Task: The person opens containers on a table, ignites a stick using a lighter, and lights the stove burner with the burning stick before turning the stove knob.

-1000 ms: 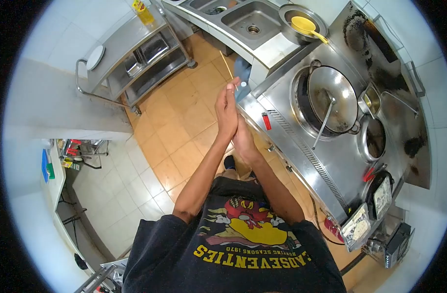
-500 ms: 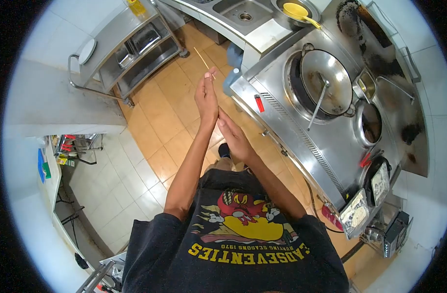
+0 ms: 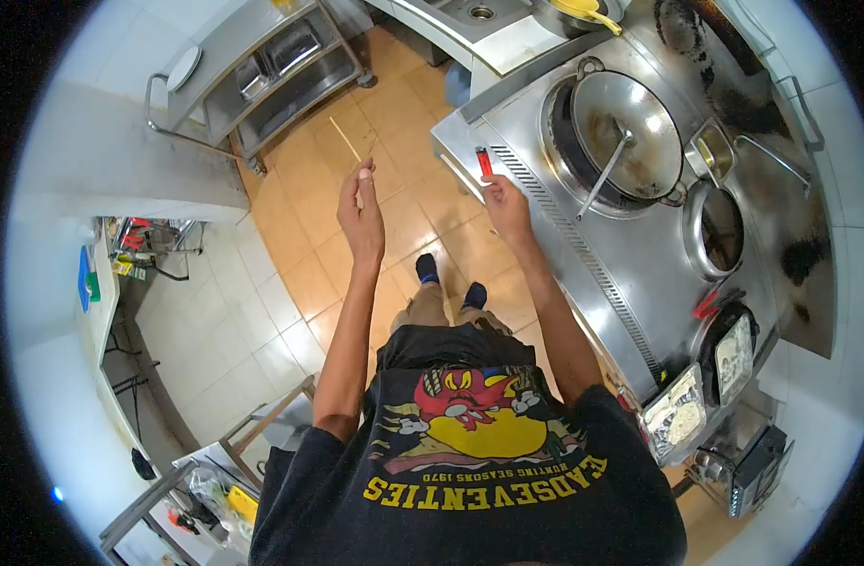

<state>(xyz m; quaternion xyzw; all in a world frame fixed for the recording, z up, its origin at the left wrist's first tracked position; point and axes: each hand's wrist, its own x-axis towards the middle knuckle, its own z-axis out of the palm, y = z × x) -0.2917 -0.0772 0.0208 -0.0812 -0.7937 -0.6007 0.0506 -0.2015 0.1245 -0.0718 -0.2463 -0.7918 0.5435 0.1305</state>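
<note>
Has the right hand (image 3: 507, 209) at the red lighter (image 3: 485, 163), on the steel stove counter (image 3: 630, 257), in the strip between its front edge and the slotted vent (image 3: 590, 275), near the far left corner. Lying just off the right fingertips, ahead and slightly to the left, touching or all but touching at the near end. Pointing lengthwise away from the fingers and a little leftward, darker end outermost, crosswise to neither the hand nor its forearm. Much nearer to the right hand than to the left hand (image 3: 361, 222), and well apart from the latter across the open floor (image 3: 415, 219).

Shows the right thumb and forefinger drawn close together over the lighter's near end, remaining fingers curled in toward the palm. Cannot tell a closed grip from a mere touch there, nor a lifted lighter from one resting on the steel.

Holds in the left hand a thin stick (image 3: 345, 139), pinched at the fingertips, slanting forward and to the left over the floor, short of the counter's front edge. Keeps the left fingers nearly straight and close together, not clenched.

Further in from the front edge, beyond the vent, sits a wok (image 3: 647, 158) with a ladle (image 3: 604, 179) inside, handle slanting out over the near rim, untouched by either hand
</note>
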